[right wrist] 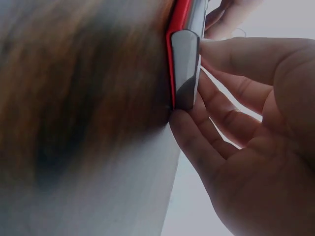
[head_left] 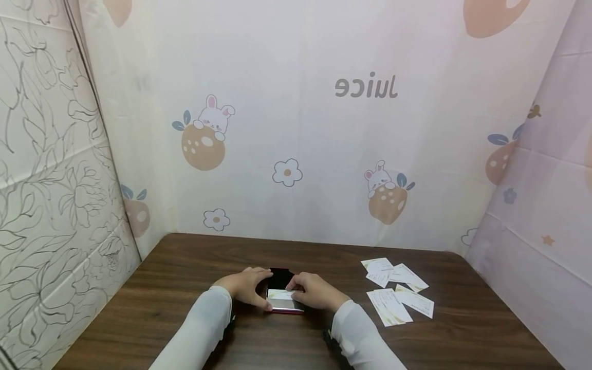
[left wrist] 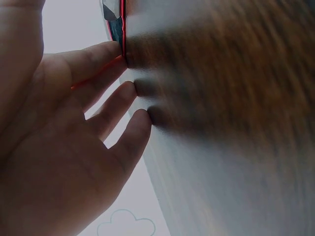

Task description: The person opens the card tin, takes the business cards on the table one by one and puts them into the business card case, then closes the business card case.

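Note:
A card case (head_left: 283, 304) with a silver body, dark raised lid (head_left: 279, 278) and red edge lies on the table between both hands. White business cards (head_left: 278, 294) show inside it. My left hand (head_left: 245, 288) holds the case's left side, thumb at the near corner and fingers toward the lid. In the left wrist view, fingertips touch the red-edged case (left wrist: 115, 30) and the tabletop. My right hand (head_left: 319, 291) pinches the right edge of a card over the case. In the right wrist view its thumb and fingers meet the case's silver end (right wrist: 186, 64).
Several loose business cards lie right of the hands: a fanned pile (head_left: 388, 307), a card beside it (head_left: 414, 300), and overlapping cards behind (head_left: 379, 271). The brown wooden table (head_left: 185, 303) backs onto a printed curtain (head_left: 296, 128), with hangings at both sides.

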A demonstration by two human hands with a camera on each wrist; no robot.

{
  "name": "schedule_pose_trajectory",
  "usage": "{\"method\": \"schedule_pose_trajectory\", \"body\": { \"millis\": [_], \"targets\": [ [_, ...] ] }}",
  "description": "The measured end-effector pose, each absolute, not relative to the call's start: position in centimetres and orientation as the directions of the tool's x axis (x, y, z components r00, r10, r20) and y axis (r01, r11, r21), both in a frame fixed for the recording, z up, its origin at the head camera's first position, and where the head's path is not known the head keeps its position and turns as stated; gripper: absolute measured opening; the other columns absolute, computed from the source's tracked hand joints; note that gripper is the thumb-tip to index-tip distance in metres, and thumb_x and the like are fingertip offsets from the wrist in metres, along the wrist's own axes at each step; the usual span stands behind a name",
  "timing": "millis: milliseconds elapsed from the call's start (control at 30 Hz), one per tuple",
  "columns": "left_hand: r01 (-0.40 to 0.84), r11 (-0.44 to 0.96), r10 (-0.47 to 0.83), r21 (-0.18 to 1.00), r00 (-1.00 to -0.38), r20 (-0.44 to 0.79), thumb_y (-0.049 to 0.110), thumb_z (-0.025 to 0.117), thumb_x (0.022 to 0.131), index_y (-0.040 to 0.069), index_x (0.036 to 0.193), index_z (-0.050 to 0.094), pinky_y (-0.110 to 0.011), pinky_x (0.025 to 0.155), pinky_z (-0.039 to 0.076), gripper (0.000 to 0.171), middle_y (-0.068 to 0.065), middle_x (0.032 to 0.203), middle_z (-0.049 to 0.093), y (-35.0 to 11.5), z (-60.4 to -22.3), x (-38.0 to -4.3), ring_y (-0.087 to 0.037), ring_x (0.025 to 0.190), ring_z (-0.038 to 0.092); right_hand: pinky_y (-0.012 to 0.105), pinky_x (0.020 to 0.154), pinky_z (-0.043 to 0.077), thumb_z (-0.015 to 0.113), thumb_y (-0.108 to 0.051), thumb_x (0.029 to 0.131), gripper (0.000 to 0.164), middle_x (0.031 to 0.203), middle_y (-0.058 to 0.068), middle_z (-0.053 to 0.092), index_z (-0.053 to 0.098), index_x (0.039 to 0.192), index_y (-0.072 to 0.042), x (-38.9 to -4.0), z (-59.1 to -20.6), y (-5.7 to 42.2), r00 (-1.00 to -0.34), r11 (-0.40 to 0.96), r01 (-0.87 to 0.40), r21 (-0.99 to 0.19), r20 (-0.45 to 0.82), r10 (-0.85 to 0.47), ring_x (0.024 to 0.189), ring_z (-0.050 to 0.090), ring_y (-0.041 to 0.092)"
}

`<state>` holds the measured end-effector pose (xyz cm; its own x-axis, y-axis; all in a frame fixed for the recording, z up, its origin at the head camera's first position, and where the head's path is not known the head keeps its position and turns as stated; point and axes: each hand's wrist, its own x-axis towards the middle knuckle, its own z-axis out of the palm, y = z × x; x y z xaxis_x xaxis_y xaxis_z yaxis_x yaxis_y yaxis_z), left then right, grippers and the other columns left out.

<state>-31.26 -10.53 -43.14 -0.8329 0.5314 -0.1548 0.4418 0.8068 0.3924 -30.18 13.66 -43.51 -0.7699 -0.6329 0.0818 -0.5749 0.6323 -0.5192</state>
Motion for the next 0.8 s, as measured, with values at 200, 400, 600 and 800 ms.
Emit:
{"method": "schedule_pose_trajectory", "body": {
  "millis": [200,400,600,800],
  "targets": [
    [0.442,0.803,0.533,0.4,-0.832,-0.152,0.051,0.083,0.075,0.01,0.149,0.046,-0.051,0.108,0.037,0.092,-0.007,0.152,0.044,-10.52,-43.14,-31.25,-0.03,0.138,0.038,0.034,0.083,0.052,0.067,-0.002,0.092,0.015,0.101,0.002,0.069,0.075,0.105,-0.005,-30.15,-43.46,13.59,-0.772,0.641,-0.579,-0.504,0.085,-0.63,0.093,0.062,0.014],
    [0.445,0.796,0.541,0.41,-0.828,-0.151,0.049,0.083,0.076,0.009,0.149,0.046,-0.052,0.108,0.037,0.091,-0.008,0.151,0.044,-10.54,-43.18,-31.1,-0.031,0.138,0.038,0.031,0.078,0.051,0.068,-0.002,0.092,0.017,0.101,0.002,0.069,0.077,0.106,-0.004,-30.15,-43.43,13.56,-0.773,0.643,-0.576,-0.505,0.08,-0.629,0.09,0.06,0.012],
    [0.453,0.789,0.547,0.415,-0.826,-0.14,0.05,0.083,0.075,0.009,0.149,0.046,-0.052,0.109,0.035,0.092,-0.009,0.152,0.043,-10.74,-43.3,-31.52,-0.032,0.139,0.037,0.031,0.078,0.05,0.067,-0.004,0.093,0.022,0.103,0.002,0.066,0.075,0.113,-0.006,-30.05,-43.44,13.51,-0.778,0.661,-0.575,-0.481,0.073,-0.624,0.089,0.058,0.012],
    [0.449,0.793,0.545,0.413,-0.825,-0.15,0.051,0.082,0.076,0.011,0.15,0.045,-0.053,0.109,0.035,0.093,-0.008,0.152,0.043,-10.68,-43.5,-31.53,-0.031,0.139,0.037,0.031,0.078,0.05,0.067,-0.004,0.093,0.022,0.103,0.002,0.065,0.075,0.114,-0.006,-29.95,-43.57,13.48,-0.778,0.668,-0.581,-0.464,0.074,-0.624,0.09,0.058,0.013]
  ]
}}
